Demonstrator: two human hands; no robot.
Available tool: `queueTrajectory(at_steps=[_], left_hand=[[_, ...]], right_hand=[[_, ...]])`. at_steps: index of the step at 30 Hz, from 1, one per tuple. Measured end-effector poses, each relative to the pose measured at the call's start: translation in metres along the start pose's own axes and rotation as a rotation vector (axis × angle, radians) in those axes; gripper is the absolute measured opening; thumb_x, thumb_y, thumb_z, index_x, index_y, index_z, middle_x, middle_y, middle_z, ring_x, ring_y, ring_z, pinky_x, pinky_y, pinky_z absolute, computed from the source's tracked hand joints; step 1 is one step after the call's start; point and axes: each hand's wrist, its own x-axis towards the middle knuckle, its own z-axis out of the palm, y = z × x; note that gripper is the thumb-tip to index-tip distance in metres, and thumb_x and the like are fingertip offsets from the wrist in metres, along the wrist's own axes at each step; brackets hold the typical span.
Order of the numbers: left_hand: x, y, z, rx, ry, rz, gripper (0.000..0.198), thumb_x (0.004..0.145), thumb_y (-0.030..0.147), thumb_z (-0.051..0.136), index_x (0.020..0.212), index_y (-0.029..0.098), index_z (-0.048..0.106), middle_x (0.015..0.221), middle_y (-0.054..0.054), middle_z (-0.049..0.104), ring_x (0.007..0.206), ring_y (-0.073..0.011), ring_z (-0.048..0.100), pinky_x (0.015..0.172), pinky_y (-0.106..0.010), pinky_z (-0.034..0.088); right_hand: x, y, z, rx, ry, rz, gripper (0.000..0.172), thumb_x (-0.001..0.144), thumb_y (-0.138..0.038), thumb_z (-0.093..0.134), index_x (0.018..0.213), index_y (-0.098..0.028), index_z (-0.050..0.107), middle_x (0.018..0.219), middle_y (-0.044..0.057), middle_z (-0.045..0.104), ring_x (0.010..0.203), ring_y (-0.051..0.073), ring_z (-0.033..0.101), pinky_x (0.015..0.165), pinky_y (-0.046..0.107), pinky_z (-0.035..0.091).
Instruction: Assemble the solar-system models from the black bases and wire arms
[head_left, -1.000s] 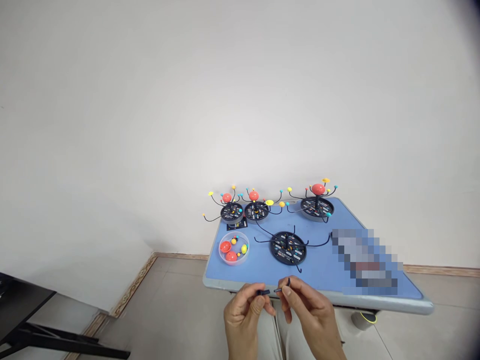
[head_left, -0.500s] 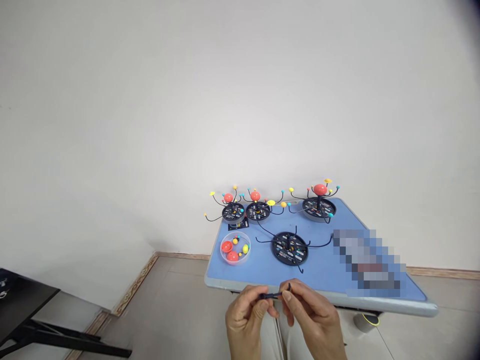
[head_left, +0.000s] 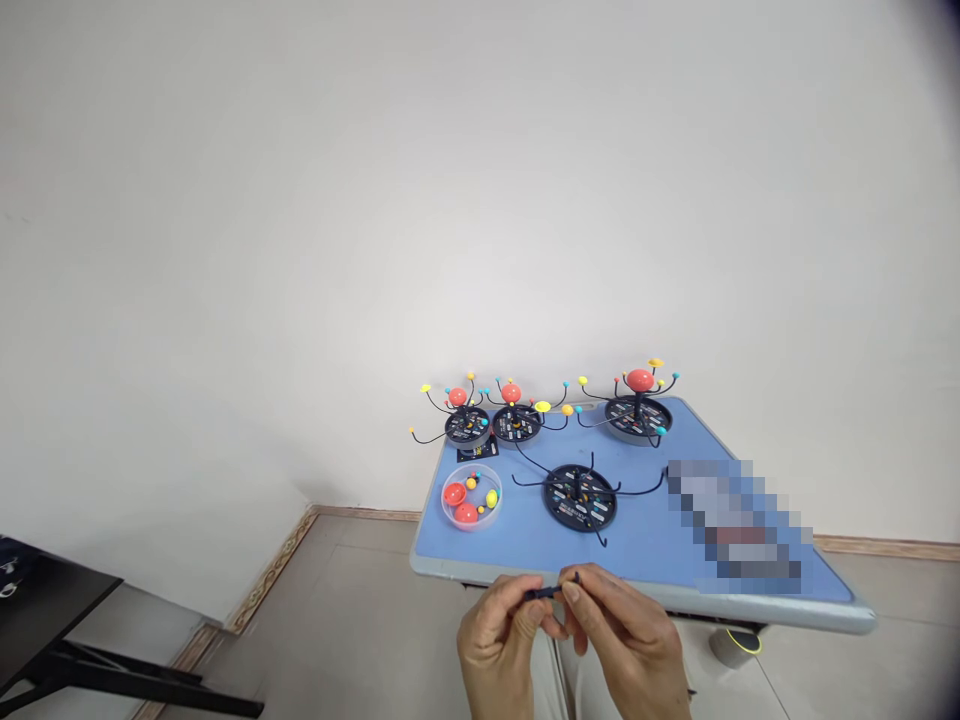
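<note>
My left hand pinches one end of a short black plastic rod between thumb and fingers. On the rod's other, upturned end, my right hand has its thumb and fingers closed. Both hands are over my lap, just in front of the table's near edge. Beyond them stands a solar system model with a round black printed base and bare curved black arms. To its left, a clear round tub contains red half-balls and small coloured balls.
Three models with red centre balls, a left one, a middle one and a right one, stand along the back of the blue table. A pixelated object lies at right. A black table is at far left.
My left hand has shifted slightly right, toward my right hand, and less of the rod shows between them. Nothing on the table has moved.
</note>
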Motion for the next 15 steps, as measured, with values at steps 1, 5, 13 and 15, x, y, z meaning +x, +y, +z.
queueTrajectory(at_steps=[1, 5, 13, 15], left_hand=[[-0.001, 0.0, 0.002, -0.012, 0.023, -0.01, 0.013, 0.084, 0.031, 0.072, 0.093, 0.023, 0.077, 0.061, 0.002, 0.067, 0.054, -0.0153, 0.065, 0.06, -0.027, 0.057], [-0.004, -0.002, 0.007, -0.043, 0.059, -0.038, 0.015, 0.082, 0.033, 0.074, 0.091, 0.022, 0.078, 0.058, 0.001, 0.066, 0.052, -0.0157, 0.064, 0.057, -0.026, 0.056], [-0.003, -0.013, 0.011, -0.045, 0.093, -0.103, 0.023, 0.078, 0.042, 0.076, 0.087, 0.021, 0.079, 0.058, 0.001, 0.067, 0.047, -0.0136, 0.062, 0.053, -0.024, 0.054], [0.0, -0.015, 0.013, -0.026, 0.08, -0.132, 0.026, 0.077, 0.044, 0.077, 0.086, 0.019, 0.079, 0.06, 0.0, 0.067, 0.047, -0.0133, 0.061, 0.054, -0.025, 0.055]], right_hand=[[0.0, -0.002, 0.001, 0.005, -0.001, 0.023, 0.017, 0.09, -0.022, 0.06, 0.075, -0.022, 0.069, 0.056, -0.004, 0.057, 0.044, 0.01, 0.051, 0.043, 0.019, 0.043], [-0.003, -0.01, 0.005, 0.027, 0.029, 0.15, 0.023, 0.09, -0.028, 0.06, 0.069, -0.022, 0.067, 0.055, -0.003, 0.054, 0.046, 0.01, 0.05, 0.045, 0.02, 0.043], [-0.008, 0.0, 0.006, 0.011, 0.061, 0.197, 0.029, 0.087, -0.035, 0.063, 0.062, -0.021, 0.066, 0.053, -0.003, 0.054, 0.043, 0.009, 0.047, 0.043, 0.018, 0.041], [-0.008, 0.009, 0.001, 0.03, 0.048, 0.23, 0.027, 0.087, -0.038, 0.064, 0.066, -0.021, 0.068, 0.053, -0.004, 0.055, 0.042, 0.01, 0.049, 0.041, 0.018, 0.043]])
